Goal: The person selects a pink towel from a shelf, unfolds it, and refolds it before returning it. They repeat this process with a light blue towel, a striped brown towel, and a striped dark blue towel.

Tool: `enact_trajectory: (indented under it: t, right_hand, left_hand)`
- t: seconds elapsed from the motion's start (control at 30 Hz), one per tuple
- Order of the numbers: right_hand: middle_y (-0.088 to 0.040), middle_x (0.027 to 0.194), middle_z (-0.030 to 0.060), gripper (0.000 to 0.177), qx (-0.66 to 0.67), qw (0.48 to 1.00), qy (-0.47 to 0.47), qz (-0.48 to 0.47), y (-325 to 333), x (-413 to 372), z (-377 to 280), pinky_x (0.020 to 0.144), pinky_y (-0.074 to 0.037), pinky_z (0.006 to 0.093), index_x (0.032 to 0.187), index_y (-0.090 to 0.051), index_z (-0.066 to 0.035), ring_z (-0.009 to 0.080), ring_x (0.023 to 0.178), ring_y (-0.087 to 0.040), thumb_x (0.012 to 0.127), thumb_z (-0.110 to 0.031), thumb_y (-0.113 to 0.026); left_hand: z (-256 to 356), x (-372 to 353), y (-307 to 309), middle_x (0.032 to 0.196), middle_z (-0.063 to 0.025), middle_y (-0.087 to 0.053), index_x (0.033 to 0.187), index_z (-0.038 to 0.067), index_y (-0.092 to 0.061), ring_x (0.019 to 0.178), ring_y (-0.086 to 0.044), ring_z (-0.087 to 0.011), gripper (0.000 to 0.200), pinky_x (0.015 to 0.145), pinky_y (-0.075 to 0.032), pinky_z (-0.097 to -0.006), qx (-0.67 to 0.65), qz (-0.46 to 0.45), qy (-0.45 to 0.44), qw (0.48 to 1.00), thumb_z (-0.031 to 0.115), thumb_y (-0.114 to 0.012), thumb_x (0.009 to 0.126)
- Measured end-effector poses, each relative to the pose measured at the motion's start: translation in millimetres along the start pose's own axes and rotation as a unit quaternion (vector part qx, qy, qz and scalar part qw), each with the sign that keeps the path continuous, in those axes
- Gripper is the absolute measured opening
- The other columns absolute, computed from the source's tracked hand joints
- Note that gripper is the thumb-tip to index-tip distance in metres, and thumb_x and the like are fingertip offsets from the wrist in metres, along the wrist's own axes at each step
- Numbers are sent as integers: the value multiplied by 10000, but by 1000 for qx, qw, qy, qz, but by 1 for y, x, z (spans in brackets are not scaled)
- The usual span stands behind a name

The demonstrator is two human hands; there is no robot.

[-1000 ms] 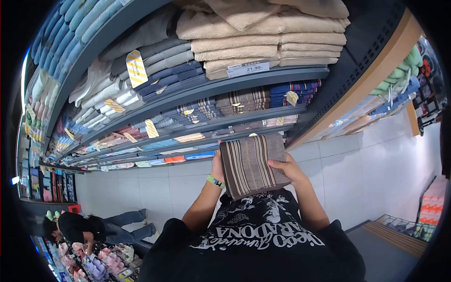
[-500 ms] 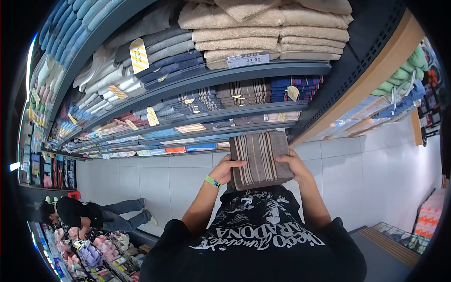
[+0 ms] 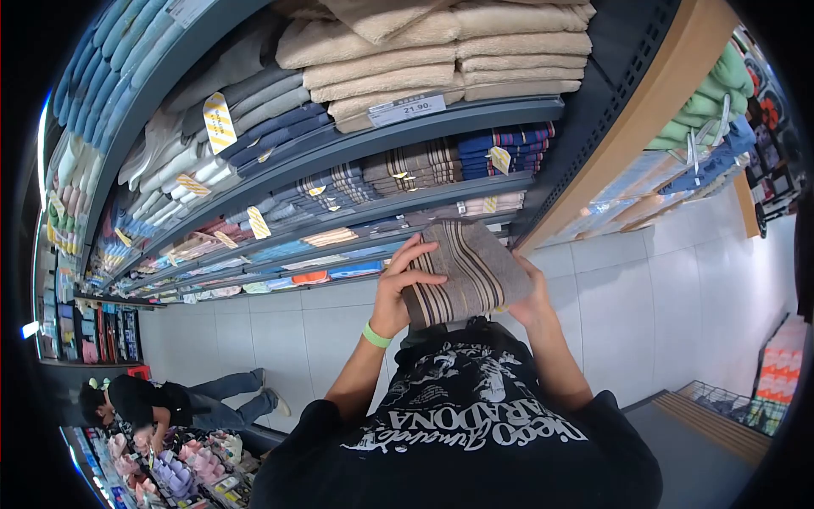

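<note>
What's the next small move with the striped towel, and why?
Probably lift the striped towel toward the matching brown striped stack on the shelf: left hand and right hand both clasp it, folded, in front of those shelves.

Hidden by the striped towel [image 3: 465, 273]
The right hand [image 3: 530, 299] lies mostly behind it; its fingers cannot be seen.

Shelves [image 3: 492, 115] 10 to 1 o'clock: crammed with folded towel stacks [image 3: 441, 59], hanging tags [image 3: 219, 123] jutting out, scant gaps above stacks. Wooden end panel [image 3: 644, 110] walls off 1 to 2 o'clock. Striped towel [image 3: 465, 271] fills span between left hand [image 3: 398, 293] and right hand [image 3: 527, 297], near lower shelf edges. Tiled floor [image 3: 661, 288] open at 3 o'clock. Crouching person [image 3: 157, 399] blocks 8 o'clock. Wire basket [image 3: 733, 407] at 4 o'clock.
</note>
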State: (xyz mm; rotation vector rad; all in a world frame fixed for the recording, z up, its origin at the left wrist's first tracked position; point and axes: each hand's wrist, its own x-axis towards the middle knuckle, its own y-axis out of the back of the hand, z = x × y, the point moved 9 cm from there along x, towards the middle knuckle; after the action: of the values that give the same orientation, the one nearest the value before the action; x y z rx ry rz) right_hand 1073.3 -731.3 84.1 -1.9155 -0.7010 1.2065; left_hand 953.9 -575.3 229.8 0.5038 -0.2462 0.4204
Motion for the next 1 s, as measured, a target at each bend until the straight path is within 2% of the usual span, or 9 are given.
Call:
enact_trajectory:
  t: [0.17, 0.3, 0.37, 0.43, 0.5, 0.63, 0.73, 0.87, 1.0]
  right_hand:
    - [-561, 1329, 204, 555, 36, 997, -64, -40, -6, -14, 15, 1010, -492, 431, 1415, -404, 36, 306, 1170, -603, 946, -191, -594]
    - [-584, 1296, 183, 623, -118, 990, 7, -75, -13, -19, 5, 1008, -496, 388, 1403, -399, 54, 265, 1172, -601, 841, 9, -665]
    - [-594, 1279, 163, 605, -143, 985, 41, -85, -19, -18, -1, 1004, -491, 371, 1394, -412, 44, 248, 1157, -605, 846, -4, -666]
    - [-587, 1290, 150, 653, -157, 982, 40, -94, -29, -16, 1, 1004, -483, 363, 1421, -393, 25, 237, 1161, -597, 838, -9, -686]
    - [-580, 1300, 137, 702, -172, 979, 42, -104, -34, -13, 0, 1003, -476, 356, 1448, -374, 5, 227, 1166, -589, 829, -14, -706]
    - [-572, 1319, 127, 701, -303, 946, 66, -90, -30, -6, 0, 1031, -449, 359, 1443, -377, 2, 219, 1188, -572, 838, -79, -723]
    - [-557, 1345, 151, 678, -259, 958, 51, -109, -32, -4, 3, 1042, -442, 381, 1426, -393, -3, 246, 1207, -565, 878, -243, -713]
    - [-505, 1397, 238, 697, 35, 975, -119, -185, -35, -12, 38, 1073, -414, 449, 1448, -364, 1, 366, 1259, -535, 956, -447, -571]
    - [-601, 1273, 246, 536, -151, 953, -121, -233, -40, -20, 53, 907, -540, 398, 1321, -485, 13, 339, 1087, -655, 994, -408, -525]
  left_hand:
    - [18, -1, -17, 1502, -149, -439, 1033, 133, -766, 1465, -237, -419, 491, 1182, -217, -491, 73, -60, -24, 995, -140, -648, 642]
    - [-41, -29, -6, 1569, -194, -258, 1449, 62, -427, 1472, -217, -398, 788, 1152, -299, -450, -180, 164, 196, 950, -80, -743, 740]
    - [-66, -45, -2, 1508, -161, -370, 1450, 46, -414, 1423, -338, -351, 655, 1097, -393, -431, -178, 171, 205, 947, 103, -718, 873]
    - [-99, -81, -49, 1448, -151, -465, 1466, 46, -384, 1330, -470, -318, 697, 1063, -437, -447, -532, 40, 410, 740, 444, -623, 946]
    - [-86, -79, -56, 1384, -138, -541, 1462, 40, -386, 1243, -553, -288, 857, 1049, -454, -455, -620, 36, 368, 693, 696, -442, 914]
    - [-76, -68, -47, 1334, -155, -586, 1391, 24, -476, 1186, -606, -286, 690, 992, -509, -475, -724, 45, 292, 623, 566, -491, 964]
    - [-117, -93, -52, 1214, -215, -640, 1342, -41, -476, 1036, -681, -328, 456, 928, -563, -448, -676, 78, 409, 608, 132, -551, 927]
    - [-101, -56, -28, 1220, -212, -629, 1339, -41, -473, 1069, -666, -327, 483, 940, -557, -456, -668, 119, 381, 628, 107, -564, 889]
    - [-106, -30, -7, 1204, -162, -628, 1304, -24, -497, 1090, -644, -291, 445, 941, -537, -429, -624, 109, 348, 691, 65, -593, 879]
